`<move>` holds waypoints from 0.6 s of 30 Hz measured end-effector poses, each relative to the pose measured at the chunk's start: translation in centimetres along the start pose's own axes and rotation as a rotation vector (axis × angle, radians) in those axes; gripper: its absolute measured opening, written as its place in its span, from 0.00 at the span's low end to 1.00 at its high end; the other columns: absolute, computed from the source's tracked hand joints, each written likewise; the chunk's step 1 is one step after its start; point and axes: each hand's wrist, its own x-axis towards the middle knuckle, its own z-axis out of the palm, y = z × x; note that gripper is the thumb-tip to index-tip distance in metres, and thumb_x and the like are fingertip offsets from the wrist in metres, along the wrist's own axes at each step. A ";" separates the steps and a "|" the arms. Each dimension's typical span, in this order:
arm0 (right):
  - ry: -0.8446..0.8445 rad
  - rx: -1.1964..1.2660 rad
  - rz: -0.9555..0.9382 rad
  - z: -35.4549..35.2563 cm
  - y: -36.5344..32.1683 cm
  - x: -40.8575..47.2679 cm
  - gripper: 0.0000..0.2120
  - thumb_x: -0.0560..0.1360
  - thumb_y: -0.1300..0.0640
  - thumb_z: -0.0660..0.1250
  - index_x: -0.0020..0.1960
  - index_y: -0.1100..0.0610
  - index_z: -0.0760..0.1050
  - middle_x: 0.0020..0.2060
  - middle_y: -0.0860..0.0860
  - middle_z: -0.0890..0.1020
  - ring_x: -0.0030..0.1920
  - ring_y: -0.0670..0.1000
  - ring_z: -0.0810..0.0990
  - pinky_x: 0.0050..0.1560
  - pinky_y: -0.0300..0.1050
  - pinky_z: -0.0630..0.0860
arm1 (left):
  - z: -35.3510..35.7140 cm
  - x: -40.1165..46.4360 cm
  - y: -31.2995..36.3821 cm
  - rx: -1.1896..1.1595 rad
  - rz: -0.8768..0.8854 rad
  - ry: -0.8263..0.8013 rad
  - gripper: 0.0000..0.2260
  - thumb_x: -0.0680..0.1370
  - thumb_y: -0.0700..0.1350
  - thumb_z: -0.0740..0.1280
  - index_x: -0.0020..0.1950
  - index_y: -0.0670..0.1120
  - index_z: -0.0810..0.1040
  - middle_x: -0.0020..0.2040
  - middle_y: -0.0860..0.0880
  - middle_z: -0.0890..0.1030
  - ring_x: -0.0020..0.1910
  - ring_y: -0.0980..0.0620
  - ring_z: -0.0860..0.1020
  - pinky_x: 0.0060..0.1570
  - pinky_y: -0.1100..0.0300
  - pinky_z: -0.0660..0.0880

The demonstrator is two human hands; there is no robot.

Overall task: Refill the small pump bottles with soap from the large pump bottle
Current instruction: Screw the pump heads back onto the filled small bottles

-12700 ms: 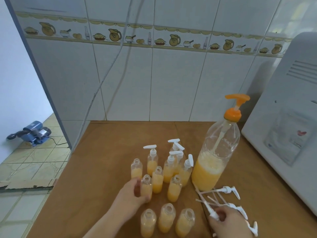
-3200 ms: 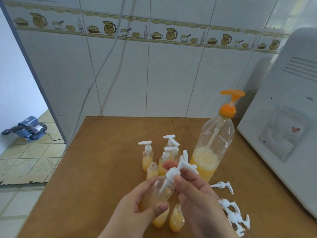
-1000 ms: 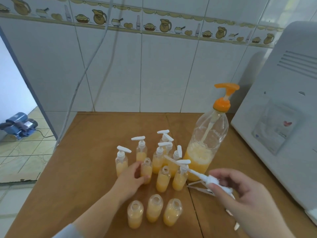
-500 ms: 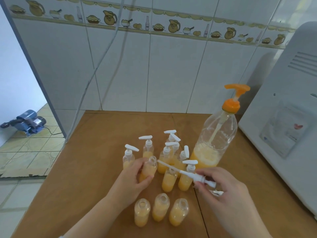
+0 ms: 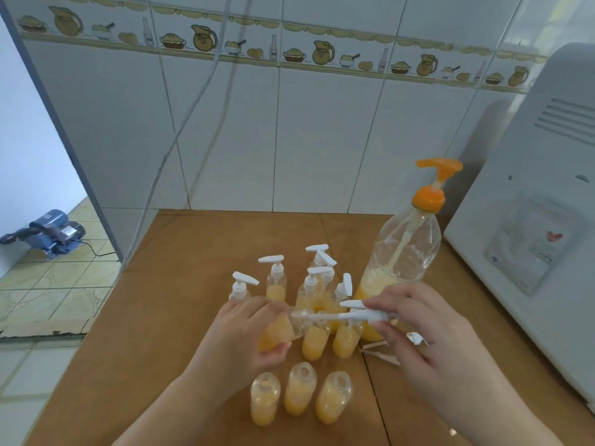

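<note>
My left hand [image 5: 240, 336] grips a small clear bottle [image 5: 279, 331] of orange soap, lifted off the table and tilted to the right. My right hand [image 5: 418, 333] pinches a white pump top [image 5: 360, 314] held sideways, its dip tube reaching the bottle's mouth. Behind stands the large pump bottle [image 5: 402, 252] with an orange pump, about a third full. Several small capped bottles [image 5: 277, 281] cluster at centre. Three open filled bottles [image 5: 297, 392] stand in a row in front.
The brown table [image 5: 180, 284] backs onto a tiled wall. A big white appliance [image 5: 531, 220] fills the right side. Loose white pump tops [image 5: 386, 349] lie under my right hand. The table's left edge drops to a tiled floor with a blue machine [image 5: 48, 233].
My left hand has lifted the open bottle and tilted it. My right hand has brought the pump top level, so the tube tip now meets the bottle's mouth.
</note>
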 end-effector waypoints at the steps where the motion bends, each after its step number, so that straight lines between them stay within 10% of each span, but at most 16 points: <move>1: -0.012 0.023 -0.005 0.1 -0.4 0.4 0.11 0.74 0.55 0.66 0.56 0.44 0.77 0.48 0.38 0.76 0.51 0.39 0.76 0.50 0.25 0.69 | -0.1 0.1 0.4 -0.019 0.016 0.013 0.18 0.70 0.56 0.67 0.58 0.53 0.76 0.50 0.59 0.76 0.45 0.61 0.73 0.51 0.66 0.67; 7: 0.055 0.533 0.411 2.9 -3.5 2.3 0.08 0.68 0.45 0.70 0.44 0.46 0.77 0.36 0.45 0.80 0.35 0.42 0.77 0.36 0.30 0.72 | -0.9 0.1 3.7 -0.354 -0.074 0.039 0.20 0.71 0.60 0.67 0.61 0.64 0.68 0.54 0.65 0.69 0.52 0.64 0.72 0.48 0.76 0.67; 11: -0.023 0.957 0.512 3.4 -3.6 2.4 0.15 0.69 0.51 0.68 0.55 0.48 0.79 0.48 0.43 0.83 0.50 0.41 0.81 0.45 0.30 0.75 | -0.9 -0.3 4.3 -0.455 -0.170 0.085 0.19 0.70 0.61 0.67 0.61 0.68 0.70 0.56 0.66 0.74 0.54 0.64 0.74 0.50 0.76 0.67; 18: 0.060 1.143 0.609 4.1 -2.9 2.3 0.13 0.66 0.50 0.75 0.46 0.56 0.82 0.46 0.51 0.84 0.45 0.47 0.81 0.45 0.38 0.76 | -1.1 -0.6 5.2 -0.457 -0.202 0.053 0.19 0.70 0.62 0.66 0.61 0.65 0.70 0.57 0.68 0.73 0.52 0.66 0.74 0.48 0.76 0.67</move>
